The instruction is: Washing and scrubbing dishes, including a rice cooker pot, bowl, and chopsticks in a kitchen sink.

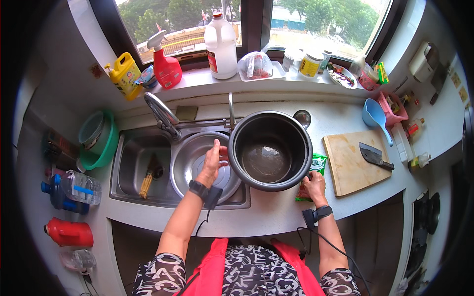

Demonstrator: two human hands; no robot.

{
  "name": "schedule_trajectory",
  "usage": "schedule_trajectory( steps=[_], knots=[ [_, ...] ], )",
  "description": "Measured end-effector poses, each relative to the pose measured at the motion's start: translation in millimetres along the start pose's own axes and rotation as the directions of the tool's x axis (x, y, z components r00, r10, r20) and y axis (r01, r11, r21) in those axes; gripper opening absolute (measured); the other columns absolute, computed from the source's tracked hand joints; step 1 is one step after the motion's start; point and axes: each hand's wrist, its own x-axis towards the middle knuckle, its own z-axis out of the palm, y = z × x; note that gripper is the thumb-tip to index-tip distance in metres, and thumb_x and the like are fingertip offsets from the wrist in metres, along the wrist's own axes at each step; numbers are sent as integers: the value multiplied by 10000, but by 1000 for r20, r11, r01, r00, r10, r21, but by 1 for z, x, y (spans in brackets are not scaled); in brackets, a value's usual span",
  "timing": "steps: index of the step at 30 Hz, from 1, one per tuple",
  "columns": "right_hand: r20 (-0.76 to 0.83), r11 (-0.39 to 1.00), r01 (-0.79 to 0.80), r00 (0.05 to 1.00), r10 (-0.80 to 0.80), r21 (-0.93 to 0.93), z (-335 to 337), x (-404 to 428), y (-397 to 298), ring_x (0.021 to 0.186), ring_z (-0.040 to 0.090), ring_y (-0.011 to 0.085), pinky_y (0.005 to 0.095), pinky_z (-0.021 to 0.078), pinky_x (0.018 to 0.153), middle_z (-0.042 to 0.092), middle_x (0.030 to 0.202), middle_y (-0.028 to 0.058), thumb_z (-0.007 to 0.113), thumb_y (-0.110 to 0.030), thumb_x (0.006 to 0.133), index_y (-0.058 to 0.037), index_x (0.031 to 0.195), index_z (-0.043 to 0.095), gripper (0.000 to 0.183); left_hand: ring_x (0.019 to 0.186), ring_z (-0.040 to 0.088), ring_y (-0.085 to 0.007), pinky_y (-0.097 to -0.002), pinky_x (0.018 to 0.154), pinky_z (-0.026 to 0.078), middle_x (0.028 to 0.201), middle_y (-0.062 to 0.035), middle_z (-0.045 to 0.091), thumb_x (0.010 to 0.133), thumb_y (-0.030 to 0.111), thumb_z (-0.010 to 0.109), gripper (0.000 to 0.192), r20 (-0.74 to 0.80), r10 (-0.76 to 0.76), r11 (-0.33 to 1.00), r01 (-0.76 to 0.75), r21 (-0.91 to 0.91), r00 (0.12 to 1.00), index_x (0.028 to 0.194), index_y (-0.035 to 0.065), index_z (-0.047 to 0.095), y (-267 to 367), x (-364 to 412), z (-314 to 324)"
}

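Observation:
A deep dark cooking pot (270, 148) is right of the round steel basin (185, 162), partly overlapping the sink's right edge. Its bottom looks shiny; whether liquid lies there I cannot tell. My left hand (213, 162) is over the basin, fingers apart, beside the pot's left rim. At the lower right rim, my right hand (315, 187) has curled fingers against the pot, its fingertips partly hidden. Beneath that hand lies a green and red packet (319, 162), partly covered by hand and pot. Each wrist wears a black strapped device.
A cleaver (374, 155) rests on a wooden cutting board (340, 177) at right, near a blue ladle-shaped scoop (374, 113). The left sink bowl (129, 155) holds a bamboo brush (146, 184). Faucets (164, 118) rise behind. A metal ladle (302, 117) sits behind the pot; bottles line the sill.

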Motion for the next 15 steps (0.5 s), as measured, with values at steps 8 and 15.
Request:
schedule_trajectory(
  steps=[8, 15],
  knots=[
    [-29, 998, 48, 998, -47, 34, 5, -3, 5, 768, 597, 348, 415, 482, 708, 611, 825, 191, 661, -172, 735, 26, 876, 612, 248, 1086, 510, -135, -298, 802, 433, 1265, -27, 542, 915, 212, 479, 417, 30, 230, 933, -229, 276, 973, 1316, 96, 485, 27, 108, -22],
    [-16, 993, 49, 999, -47, 107, 8, -4, 12, 702, 584, 325, 397, 479, 656, 595, 800, 177, 670, -121, 725, 17, 854, 582, 209, 899, 544, -93, -246, 837, 416, 938, 2, 643, 906, 160, 508, 240, 75, 365, 871, -369, 325, 928, 1051, 41, 658, 15, 136, -13]
  ],
)
